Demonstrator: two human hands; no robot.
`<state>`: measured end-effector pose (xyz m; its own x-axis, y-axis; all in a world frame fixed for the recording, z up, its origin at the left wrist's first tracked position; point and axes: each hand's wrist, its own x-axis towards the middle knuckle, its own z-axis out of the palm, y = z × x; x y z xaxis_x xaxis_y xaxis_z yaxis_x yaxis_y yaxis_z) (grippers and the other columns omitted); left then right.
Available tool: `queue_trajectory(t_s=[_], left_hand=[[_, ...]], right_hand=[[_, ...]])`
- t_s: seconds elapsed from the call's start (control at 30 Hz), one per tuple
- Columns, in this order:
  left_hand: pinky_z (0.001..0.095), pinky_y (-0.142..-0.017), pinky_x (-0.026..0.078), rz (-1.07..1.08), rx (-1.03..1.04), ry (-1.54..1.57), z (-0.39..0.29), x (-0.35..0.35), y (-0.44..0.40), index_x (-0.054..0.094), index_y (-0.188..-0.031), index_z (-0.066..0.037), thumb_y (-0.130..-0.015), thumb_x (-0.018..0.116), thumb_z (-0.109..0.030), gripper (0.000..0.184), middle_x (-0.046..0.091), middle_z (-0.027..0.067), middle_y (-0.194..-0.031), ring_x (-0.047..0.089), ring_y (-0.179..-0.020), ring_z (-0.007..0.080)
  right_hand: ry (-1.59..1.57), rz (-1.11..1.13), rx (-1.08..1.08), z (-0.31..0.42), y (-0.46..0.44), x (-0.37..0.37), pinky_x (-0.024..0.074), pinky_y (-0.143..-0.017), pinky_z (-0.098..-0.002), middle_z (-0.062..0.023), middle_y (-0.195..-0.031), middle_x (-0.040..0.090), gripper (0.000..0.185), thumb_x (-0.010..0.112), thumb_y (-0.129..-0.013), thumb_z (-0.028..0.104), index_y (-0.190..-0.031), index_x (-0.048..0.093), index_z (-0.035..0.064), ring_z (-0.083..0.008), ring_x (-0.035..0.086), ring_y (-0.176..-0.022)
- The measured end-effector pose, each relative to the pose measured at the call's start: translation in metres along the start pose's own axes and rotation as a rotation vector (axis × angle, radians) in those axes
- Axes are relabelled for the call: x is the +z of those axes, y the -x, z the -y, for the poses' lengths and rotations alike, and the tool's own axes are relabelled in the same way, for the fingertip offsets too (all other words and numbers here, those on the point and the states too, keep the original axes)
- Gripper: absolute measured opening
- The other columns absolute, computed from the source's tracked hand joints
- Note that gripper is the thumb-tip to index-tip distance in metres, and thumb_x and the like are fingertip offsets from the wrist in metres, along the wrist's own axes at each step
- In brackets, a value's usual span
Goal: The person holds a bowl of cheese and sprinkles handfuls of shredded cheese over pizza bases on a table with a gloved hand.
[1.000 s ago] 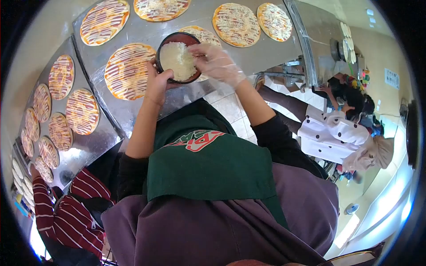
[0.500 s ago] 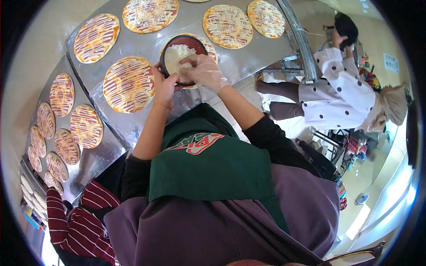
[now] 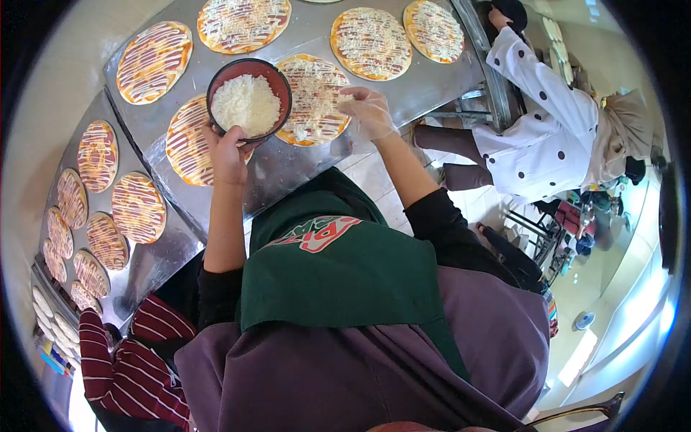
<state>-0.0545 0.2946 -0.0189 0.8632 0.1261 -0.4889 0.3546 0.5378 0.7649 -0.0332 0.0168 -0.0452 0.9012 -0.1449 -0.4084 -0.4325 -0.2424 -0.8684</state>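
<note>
My left hand [image 3: 228,155] grips the near rim of a round bowl, dark outside and reddish inside, which holds white shredded cheese [image 3: 246,106]. The bowl is over part of a pizza [image 3: 188,147] striped with sauce. My right hand [image 3: 371,114], in a clear glove, has its fingers pressed together at the right edge of another pizza [image 3: 313,97], which has white shreds scattered on it. Whatever those fingers hold is too small to make out. Farther back lie two pizzas with shreds, one large [image 3: 371,43] and one smaller [image 3: 433,31].
Another topped pizza [image 3: 245,25] and a sauce-striped one [image 3: 154,63] lie on the metal table [image 3: 288,173]. Several pizzas cover a second metal table at left. A person in striped sleeves [image 3: 137,367] is at lower left; a person in a dotted white coat [image 3: 547,122] stands at right.
The bowl has moved left with my left hand, uncovering the middle pizza. My right hand has come out of the bowl and moved right. The person in the dotted coat has shifted.
</note>
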Motion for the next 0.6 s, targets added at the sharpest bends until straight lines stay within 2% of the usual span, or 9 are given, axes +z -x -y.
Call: queue_trajectory(t_s=[0.07,0.13,0.17,0.23,0.3,0.37,0.6], left_hand=[[0.042,-0.064,0.059,-0.03,0.02,-0.008,-0.004,-0.007,0.003,0.029,-0.123,-0.008,-0.071,0.049,0.002,0.056,0.046,0.014,-0.116,0.06,-0.093,0.0292],[0.042,-0.066,0.059,-0.033,0.021,0.004,-0.008,-0.012,0.006,0.029,-0.123,-0.008,-0.072,0.048,0.001,0.055,0.046,0.0138,-0.116,0.06,-0.094,0.0285],[0.042,-0.067,0.059,-0.034,0.023,0.016,-0.01,-0.014,0.008,0.029,-0.123,-0.008,-0.072,0.048,0.001,0.055,0.046,0.0136,-0.115,0.06,-0.094,0.0279],[0.0424,-0.068,0.059,-0.029,0.023,0.023,-0.015,-0.016,0.013,0.029,-0.124,-0.008,-0.073,0.047,0.002,0.055,0.047,0.0135,-0.115,0.06,-0.094,0.0276],[0.0429,-0.068,0.059,-0.025,0.022,0.032,-0.021,-0.017,0.019,0.028,-0.125,-0.008,-0.073,0.046,0.003,0.055,0.047,0.0135,-0.115,0.06,-0.095,0.0273],[0.0435,-0.069,0.059,-0.008,0.038,0.05,-0.027,-0.017,0.024,0.028,-0.127,-0.009,-0.074,0.044,0.004,0.057,0.048,0.014,-0.116,0.06,-0.094,0.0275],[0.0434,-0.073,0.059,0.02,0.032,0.093,-0.029,-0.035,0.028,0.028,-0.131,-0.01,-0.073,0.043,0.005,0.062,0.046,0.0138,-0.121,0.059,-0.099,0.0296]], right_hand=[[0.028,-0.021,0.03,-0.002,-0.01,-0.003,0.0465,-0.063,-0.0253,-0.0054,-0.079,0.065,0.029,0.071,-0.066,0.014,-0.093,0.069,0.0041,-0.0121,0.059,-0.071],[0.37,-0.101,-0.053,0.008,-0.02,-0.005,0.048,-0.066,-0.0283,-0.0091,-0.078,0.066,0.027,0.065,-0.068,0.017,-0.093,0.069,0.0081,-0.0174,0.062,-0.072],[0.371,-0.098,-0.052,0.012,-0.025,-0.006,0.048,-0.066,-0.0283,-0.0091,-0.078,0.066,0.027,0.065,-0.068,0.017,-0.093,0.069,0.0081,-0.0174,0.062,-0.072],[0.589,-0.082,-0.124,0.021,-0.032,-0.007,0.0468,-0.064,-0.0252,-0.0063,-0.075,0.064,0.031,0.065,-0.07,0.02,-0.097,0.067,0.0052,-0.0129,0.06,-0.068],[0.6,-0.07,-0.105,0.024,-0.03,-0.006,0.0477,-0.066,-0.0256,-0.0077,-0.075,0.065,0.029,0.062,-0.072,0.022,-0.096,0.068,0.0076,-0.0138,0.062,-0.07],[0.609,-0.076,-0.059,0.024,-0.028,-0.005,0.0499,-0.077,-0.0333,-0.0148,-0.087,0.067,0.027,0.059,-0.073,0.023,-0.096,0.07,0.0131,-0.0271,0.065,-0.08],[0.64,-0.092,-0.003,0.009,0.009,-0.001,0.05,-0.077,-0.0333,-0.0162,-0.088,0.067,0.028,0.059,-0.074,0.024,-0.097,0.07,0.0123,-0.0273,0.065,-0.08]])
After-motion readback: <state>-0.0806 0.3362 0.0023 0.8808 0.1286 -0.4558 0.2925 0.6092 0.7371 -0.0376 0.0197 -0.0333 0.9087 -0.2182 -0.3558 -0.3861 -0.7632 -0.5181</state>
